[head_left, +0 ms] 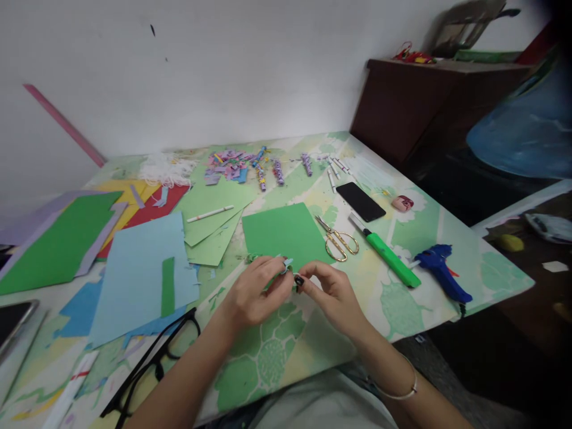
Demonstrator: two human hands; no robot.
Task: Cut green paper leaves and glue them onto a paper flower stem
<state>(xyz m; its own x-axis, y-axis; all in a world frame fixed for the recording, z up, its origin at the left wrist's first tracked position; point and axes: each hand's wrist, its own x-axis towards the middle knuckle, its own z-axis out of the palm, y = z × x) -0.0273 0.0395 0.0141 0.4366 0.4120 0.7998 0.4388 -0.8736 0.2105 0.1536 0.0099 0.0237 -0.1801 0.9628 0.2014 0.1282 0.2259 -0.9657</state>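
Note:
My left hand (263,289) is closed on a small piece of light-blue and green paper (288,263) near the table's front edge. Its shape is mostly covered by the fingers. My right hand (333,295) meets it from the right, thumb and index finger pinched together at the paper's end. Just beyond both hands lies a dark-green paper sheet (281,226). Gold-handled scissors (338,238) rest at that sheet's right edge, blades pointing away from me.
Right: black phone (361,201), green-handled tool (391,259), blue glue gun (440,271). Left: stacked coloured sheets (138,274), black glasses (156,363), white marker (71,390). Back: paper scraps (230,164), decorated paper rolls (277,171), white string (167,170). A dark cabinet (402,113) stands beyond.

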